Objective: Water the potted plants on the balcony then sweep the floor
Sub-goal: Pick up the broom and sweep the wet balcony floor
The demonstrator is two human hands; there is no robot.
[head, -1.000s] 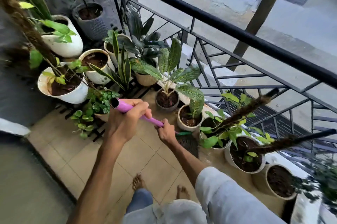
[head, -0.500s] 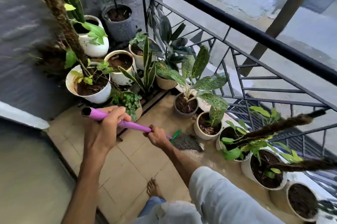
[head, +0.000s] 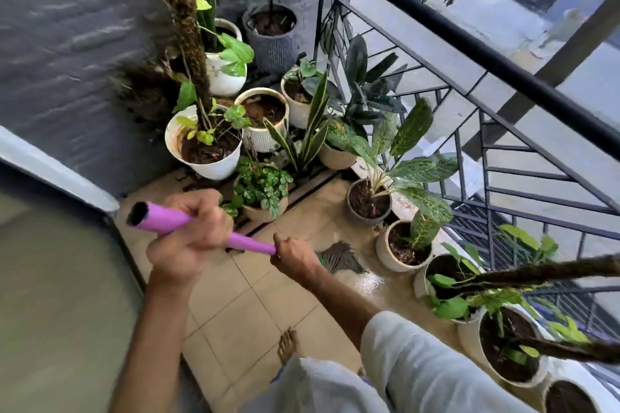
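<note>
I hold a broom by its purple handle [head: 161, 218]. My left hand [head: 188, 238] grips the handle near its open top end. My right hand [head: 295, 256] grips it lower down, just above the green collar. The dark bristle head [head: 339, 256] rests on the wet beige tiled floor [head: 248, 305] in front of the pots. Several potted plants line the railing, among them a grey pot with speckled leaves [head: 367, 202] and a small cream pot [head: 402, 251]. A big white pot with a mossy pole [head: 204, 147] stands near the wall.
A black metal railing [head: 469, 53] bounds the balcony on the right. A dark grey wall [head: 67, 60] and a door frame [head: 50, 171] close the left side. My bare foot [head: 288, 343] stands on the tiles. A puddle [head: 369, 281] shines beside the bristles.
The view has swung left, so the pots have shifted right in the picture. Both hands stay on the handle while the bristle head slides over the tiles near the small cream pot.
</note>
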